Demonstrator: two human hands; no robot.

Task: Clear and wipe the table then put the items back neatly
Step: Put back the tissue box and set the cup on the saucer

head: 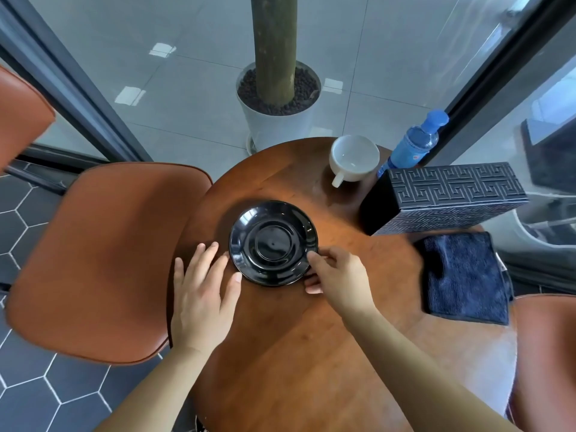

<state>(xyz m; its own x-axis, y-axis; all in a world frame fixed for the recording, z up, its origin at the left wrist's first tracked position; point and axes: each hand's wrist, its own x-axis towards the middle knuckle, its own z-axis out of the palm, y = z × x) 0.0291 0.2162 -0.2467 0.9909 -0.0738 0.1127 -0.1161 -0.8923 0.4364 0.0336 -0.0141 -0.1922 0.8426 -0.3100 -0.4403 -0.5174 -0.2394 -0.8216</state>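
- Black saucer (273,243) sits mid-frame on the round wooden table (280,353).
- Right hand (338,277) pinches the saucer's lower-right rim, thumb on top.
- Left hand (201,291) lies spread, fingertips touching the lower-left rim.
- White cup (353,159), patterned box (445,198) and dark cloth (464,277) occupy frame right.

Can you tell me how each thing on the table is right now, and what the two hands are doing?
Black saucer: flat on the table, empty.
White cup: upright, empty, off the saucer.
Blue bottle: standing, cap on.
Patterned box: closed, lying on its side.
Dark cloth: folded, lying flat.
Left hand: open, fingers at the saucer's rim.
Right hand: pinching the saucer's rim.
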